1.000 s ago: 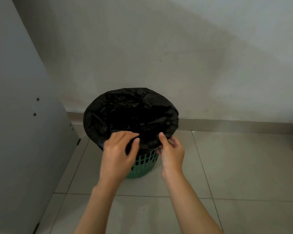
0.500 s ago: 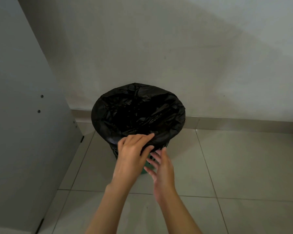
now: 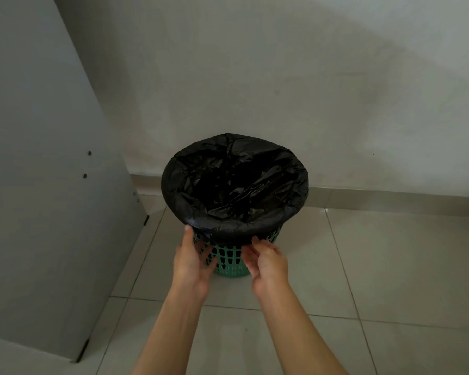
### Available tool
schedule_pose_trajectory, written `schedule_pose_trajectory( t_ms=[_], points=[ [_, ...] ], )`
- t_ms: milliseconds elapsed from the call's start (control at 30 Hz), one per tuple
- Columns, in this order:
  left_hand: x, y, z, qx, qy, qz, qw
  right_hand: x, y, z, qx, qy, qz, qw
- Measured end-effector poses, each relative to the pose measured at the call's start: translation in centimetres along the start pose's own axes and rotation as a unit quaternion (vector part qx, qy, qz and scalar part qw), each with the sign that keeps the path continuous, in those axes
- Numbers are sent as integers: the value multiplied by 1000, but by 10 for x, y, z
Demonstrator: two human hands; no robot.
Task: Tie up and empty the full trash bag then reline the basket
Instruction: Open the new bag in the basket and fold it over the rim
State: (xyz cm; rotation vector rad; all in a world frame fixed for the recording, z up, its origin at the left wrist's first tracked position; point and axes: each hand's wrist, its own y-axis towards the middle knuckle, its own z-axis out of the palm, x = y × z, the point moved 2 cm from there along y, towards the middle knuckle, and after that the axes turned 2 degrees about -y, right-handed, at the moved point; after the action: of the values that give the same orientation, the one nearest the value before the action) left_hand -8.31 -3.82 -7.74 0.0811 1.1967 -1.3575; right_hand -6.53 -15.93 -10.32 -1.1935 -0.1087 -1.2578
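A green lattice basket (image 3: 232, 262) stands on the tiled floor near the wall. A black trash bag (image 3: 236, 185) lines it, its mouth folded over the rim and its inside dark. My left hand (image 3: 192, 258) is at the basket's near left side, thumb up by the bag's folded edge, fingers relaxed against the lattice. My right hand (image 3: 266, 261) is at the near right side, fingers loosely spread just below the bag's hem. Neither hand grips anything.
A grey cabinet panel (image 3: 46, 163) stands close on the left of the basket. A plain wall (image 3: 282, 90) with a low skirting runs behind it. Pale floor tiles (image 3: 390, 280) extend to the right and toward me.
Both hands let go of the bag's near edge and dropped to the basket's near side, now spread apart. The view has tilted, so the basket sits further right.
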Motion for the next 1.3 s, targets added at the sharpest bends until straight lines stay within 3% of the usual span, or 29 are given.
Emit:
schedule_pose_trajectory(
  t_ms=[100,633,900,1100,1300],
  points=[
    [3,4,0,22,7,-11,1000,1,1,-3,-1,-2,-9,1000],
    [6,12,-3,-52,3,-10,999,-1,-9,-5,-53,-55,-101,992],
    [12,-3,2,-9,-92,-43,995,2,-25,-1,-24,60,-86,994],
    [10,-14,-1,-22,-101,38,994,-8,-31,2,13,137,-42,990],
    [19,-26,2,18,-118,34,992,-10,-36,3,53,135,-69,987]
  ],
)
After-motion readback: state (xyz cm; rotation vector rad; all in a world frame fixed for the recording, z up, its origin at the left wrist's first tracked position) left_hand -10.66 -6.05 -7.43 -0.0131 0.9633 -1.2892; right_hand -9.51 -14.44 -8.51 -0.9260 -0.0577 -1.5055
